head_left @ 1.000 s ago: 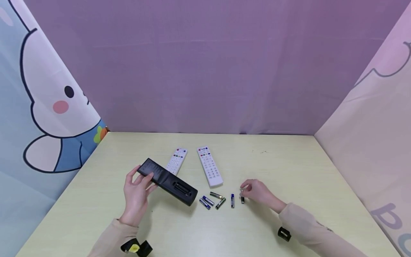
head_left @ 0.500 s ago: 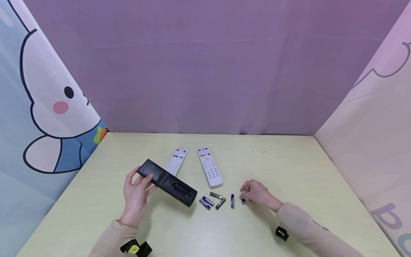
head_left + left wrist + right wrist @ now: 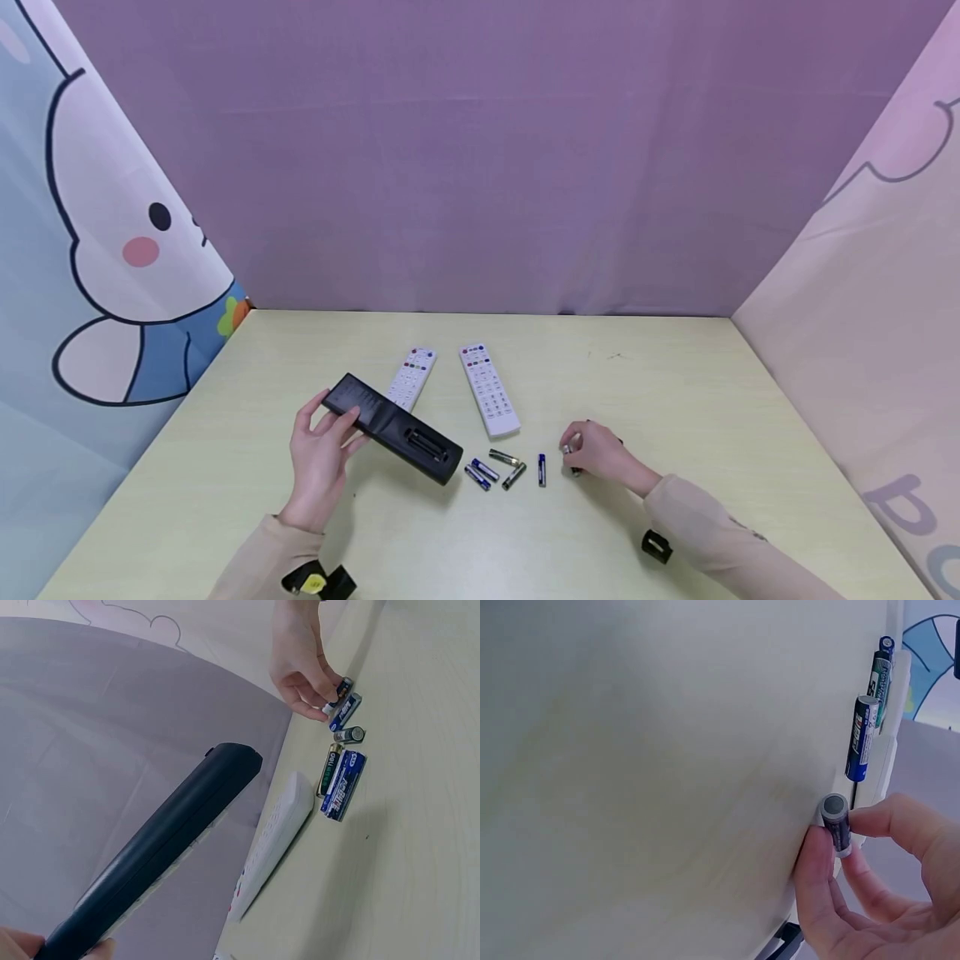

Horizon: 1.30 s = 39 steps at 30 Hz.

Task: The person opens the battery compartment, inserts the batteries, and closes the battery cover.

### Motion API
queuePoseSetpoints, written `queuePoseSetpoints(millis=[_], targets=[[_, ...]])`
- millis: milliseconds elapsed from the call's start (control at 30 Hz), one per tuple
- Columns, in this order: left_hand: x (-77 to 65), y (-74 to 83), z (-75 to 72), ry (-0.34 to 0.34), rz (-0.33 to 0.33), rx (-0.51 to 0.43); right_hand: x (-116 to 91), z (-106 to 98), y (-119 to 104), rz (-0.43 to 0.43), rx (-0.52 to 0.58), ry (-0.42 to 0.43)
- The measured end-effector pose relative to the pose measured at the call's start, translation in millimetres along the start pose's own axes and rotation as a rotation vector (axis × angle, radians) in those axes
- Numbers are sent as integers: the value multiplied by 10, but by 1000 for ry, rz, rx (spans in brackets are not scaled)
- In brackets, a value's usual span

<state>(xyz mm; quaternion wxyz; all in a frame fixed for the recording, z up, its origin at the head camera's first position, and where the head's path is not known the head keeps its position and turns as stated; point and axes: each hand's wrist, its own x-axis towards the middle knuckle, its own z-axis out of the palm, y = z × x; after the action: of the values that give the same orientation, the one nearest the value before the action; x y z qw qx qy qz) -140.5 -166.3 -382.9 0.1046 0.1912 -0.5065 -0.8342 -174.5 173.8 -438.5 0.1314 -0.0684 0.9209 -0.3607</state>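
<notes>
My left hand (image 3: 320,467) grips a black remote control (image 3: 393,429) by one end, above the table. The remote's back faces up, and its battery compartment (image 3: 426,443) is uncovered and looks bare. At the right, my right hand (image 3: 600,450) pinches a small battery (image 3: 836,825) between thumb and fingers; its flat grey end shows in the right wrist view. A blue battery (image 3: 542,470) lies just left of that hand. Farther left are two green-and-gold batteries (image 3: 514,476) and a side-by-side pair of blue ones (image 3: 486,469).
Two white remotes lie buttons up behind the batteries, one in the middle (image 3: 489,392) and one (image 3: 412,377) partly hidden by the black remote. A purple curtain (image 3: 480,167) borders the pale table (image 3: 675,375) at its far edge; printed cloths hang at both sides.
The battery in my right fingers has swung its lower end to the right and is more covered by the hand. My left hand and the black remote have stayed nearly still.
</notes>
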Motion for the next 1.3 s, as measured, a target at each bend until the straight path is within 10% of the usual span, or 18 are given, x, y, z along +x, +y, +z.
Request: queuePoseSetpoints(millis=[1300], targets=[[-53, -48, 212, -61, -34, 58, -30, 35, -494, -239, 531, -36]])
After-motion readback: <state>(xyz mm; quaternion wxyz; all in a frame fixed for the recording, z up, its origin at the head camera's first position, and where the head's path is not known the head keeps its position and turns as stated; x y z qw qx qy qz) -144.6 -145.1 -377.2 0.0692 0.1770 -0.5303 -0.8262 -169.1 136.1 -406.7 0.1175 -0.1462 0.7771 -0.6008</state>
